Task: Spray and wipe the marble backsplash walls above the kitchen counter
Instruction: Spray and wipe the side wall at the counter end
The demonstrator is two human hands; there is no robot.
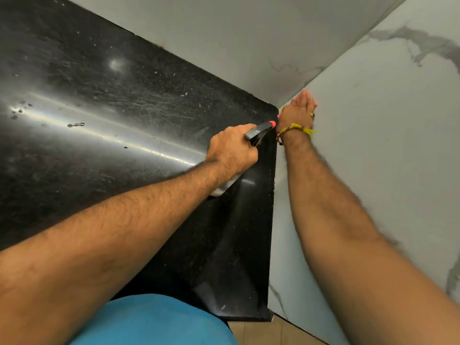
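Note:
My left hand (232,150) grips a spray bottle (258,131) with a black trigger head and an orange nozzle that points toward the corner. Its white body shows below my fist. My right hand (298,110) lies flat against the right marble wall (373,145), just beside the corner where it meets the back marble wall (249,46). Thin pink edges of a cloth (315,105) show from under that palm; most of it is hidden. A yellow thread band and a ring are on that hand.
The black granite counter (112,108) fills the left, scratched and speckled, with a few water drops (76,125). Its right edge meets the marble wall. My blue shirt (154,322) and a strip of tan floor (258,332) show at the bottom.

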